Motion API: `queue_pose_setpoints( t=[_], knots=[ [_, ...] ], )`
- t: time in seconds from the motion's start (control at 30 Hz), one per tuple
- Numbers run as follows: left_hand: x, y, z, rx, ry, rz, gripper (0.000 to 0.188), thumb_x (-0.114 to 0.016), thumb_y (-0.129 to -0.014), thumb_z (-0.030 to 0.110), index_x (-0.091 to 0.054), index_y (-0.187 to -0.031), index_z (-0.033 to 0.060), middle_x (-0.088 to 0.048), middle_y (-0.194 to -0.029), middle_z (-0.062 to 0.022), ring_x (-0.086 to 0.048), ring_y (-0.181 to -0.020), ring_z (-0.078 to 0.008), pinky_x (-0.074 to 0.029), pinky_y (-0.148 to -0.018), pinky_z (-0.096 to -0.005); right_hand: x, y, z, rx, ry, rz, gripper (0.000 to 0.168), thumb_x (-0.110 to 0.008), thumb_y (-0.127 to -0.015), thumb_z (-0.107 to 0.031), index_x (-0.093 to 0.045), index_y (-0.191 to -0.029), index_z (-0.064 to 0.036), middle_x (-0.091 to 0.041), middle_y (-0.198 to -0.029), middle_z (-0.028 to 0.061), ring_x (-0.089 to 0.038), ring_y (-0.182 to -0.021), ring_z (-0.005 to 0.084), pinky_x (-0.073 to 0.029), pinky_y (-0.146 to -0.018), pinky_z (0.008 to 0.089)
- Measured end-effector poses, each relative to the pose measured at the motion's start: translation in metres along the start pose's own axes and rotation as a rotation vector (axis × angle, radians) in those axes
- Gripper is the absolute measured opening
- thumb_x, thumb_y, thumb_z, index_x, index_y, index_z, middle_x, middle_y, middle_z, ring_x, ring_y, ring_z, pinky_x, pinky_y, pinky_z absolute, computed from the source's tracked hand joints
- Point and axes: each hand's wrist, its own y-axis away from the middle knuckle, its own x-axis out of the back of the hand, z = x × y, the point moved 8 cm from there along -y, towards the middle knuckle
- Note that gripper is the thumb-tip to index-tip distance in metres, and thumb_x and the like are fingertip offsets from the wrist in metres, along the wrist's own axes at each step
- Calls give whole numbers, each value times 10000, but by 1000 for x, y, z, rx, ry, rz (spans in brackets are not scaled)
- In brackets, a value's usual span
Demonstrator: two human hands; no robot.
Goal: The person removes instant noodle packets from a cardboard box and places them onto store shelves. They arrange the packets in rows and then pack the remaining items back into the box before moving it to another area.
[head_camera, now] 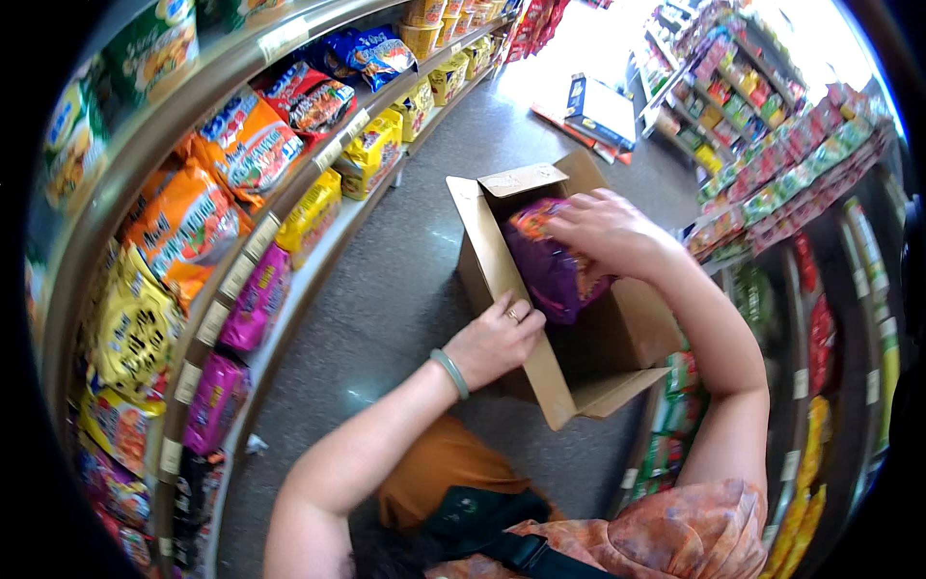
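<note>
An opened cardboard carton (651,326) stands on the floor before me with its flaps raised. My left hand (506,336), with a ring and a pale green bangle, grips the carton's near left flap (546,376). Inside the carton's mouth is a purple plastic food packet (542,271) with orange printing. My right hand (615,231) lies over the packet's upper right side, fingers spread across it and its thumb side partly hidden. The bottom of the carton is in shadow.
Curving shelves on the left hold orange noodle packs (253,148), yellow packs (369,152) and magenta packs (257,297). A flat blue-edged box (600,112) lies farther down the grey floor (362,289). Shelves with hanging packets (788,174) flank the right.
</note>
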Motion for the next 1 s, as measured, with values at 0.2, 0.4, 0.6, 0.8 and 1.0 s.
queue_pose_setpoints(
  t=[0.2,0.4,0.6,0.8,1.0],
  knots=[
    [24,-22,-10,-18,15,185,373,-546,-772,144,-567,-1132,48,-546,-1059,-69,-502,-1096,-246,-335,-1060,-414,164,60,-19,-248,-8,239,603,-777,-547,-246,-536,-1068,-61,-599,-1098,91,-531,-1031,282,-411,-871,400],
    [94,147,-26,642,353,431,822,-674,-765,428,-313,-1355,-16,-395,-1338,-222,-360,-1255,-370,-258,-1079,-440,195,-1,-99,-93,-584,520,654,-863,-524,-276,-544,-1021,4,-637,-1010,115,-599,-908,203,-466,-794,329],
    [125,406,79,1207,1318,469,927,-745,-779,298,-146,-1451,78,-297,-1440,-155,-314,-1318,-276,-307,-1077,-418,102,-109,-260,146,-1520,100,626,-864,-606,-244,-538,-1068,27,-629,-918,54,-592,-860,131,-485,-791,297],
    [163,552,282,1743,1718,1109,808,-562,-863,520,-205,-1455,102,-280,-1462,-175,-299,-1338,-296,-299,-1064,-476,-78,-183,-507,-87,-1835,-942,622,-684,-812,-432,-473,-1210,-3,-594,-1103,125,-606,-985,225,-511,-842,381],
    [208,668,443,2092,1240,1623,750,-599,-852,476,-302,-1409,71,-375,-1403,-169,-380,-1285,-273,-355,-1025,-464,-130,-140,-800,163,-1673,-1576,846,-588,-775,-639,-313,-1391,-129,-426,-1376,128,-464,-1225,289,-401,-1001,499]
  ],
)
